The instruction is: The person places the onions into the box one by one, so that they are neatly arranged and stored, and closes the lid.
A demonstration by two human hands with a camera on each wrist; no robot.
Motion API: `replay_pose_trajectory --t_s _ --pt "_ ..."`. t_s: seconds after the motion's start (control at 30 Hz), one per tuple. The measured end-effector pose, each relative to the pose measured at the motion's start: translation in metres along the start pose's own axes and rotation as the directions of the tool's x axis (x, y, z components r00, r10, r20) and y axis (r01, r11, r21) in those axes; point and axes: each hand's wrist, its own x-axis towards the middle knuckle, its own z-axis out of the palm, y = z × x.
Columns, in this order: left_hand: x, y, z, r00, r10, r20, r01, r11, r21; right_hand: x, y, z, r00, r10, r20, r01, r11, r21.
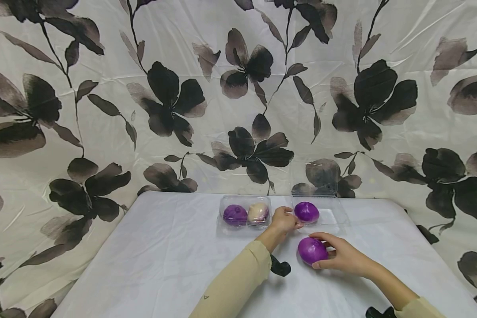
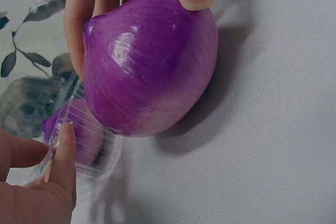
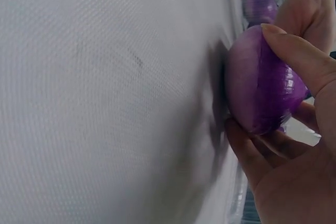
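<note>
A glossy purple onion (image 1: pixel 312 251) is held by my right hand (image 1: pixel 343 256), thumb on one side and fingers on the other, just above or on the white cloth. In the left wrist view the onion (image 2: pixel 149 64) fills the middle. My left hand (image 1: pixel 283 221) pinches the near left edge of a clear plastic container (image 1: pixel 334 217), thumb against fingers, as the left wrist view shows. One purple onion (image 1: pixel 306 212) sits in the left part of that container, whose clear lid (image 1: pixel 314 187) stands raised at the back.
Left of my left hand is another clear container (image 1: pixel 244 199), with a purple onion (image 1: pixel 235 215) and a pale round vegetable (image 1: pixel 258 212) side by side. White cloth (image 1: pixel 163 256) covers the table. A flower-patterned curtain (image 1: pixel 206 110) hangs behind its back edge.
</note>
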Motion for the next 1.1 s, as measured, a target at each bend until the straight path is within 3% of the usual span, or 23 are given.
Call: replay_pose_trajectory --t_s 0.57,1.1 --pt "0.003 -0.003 -0.001 1.000 -0.008 0.000 0.008 1.000 -0.021 -0.008 -0.002 -0.011 0.999 0.027 -0.029 -0.028 0.999 -0.035" --pt "0.001 0.001 0.000 1.000 -0.011 -0.012 0.011 1.000 -0.009 -0.009 -0.014 -0.048 0.988 0.039 -0.152 -0.056 0.993 -0.107"
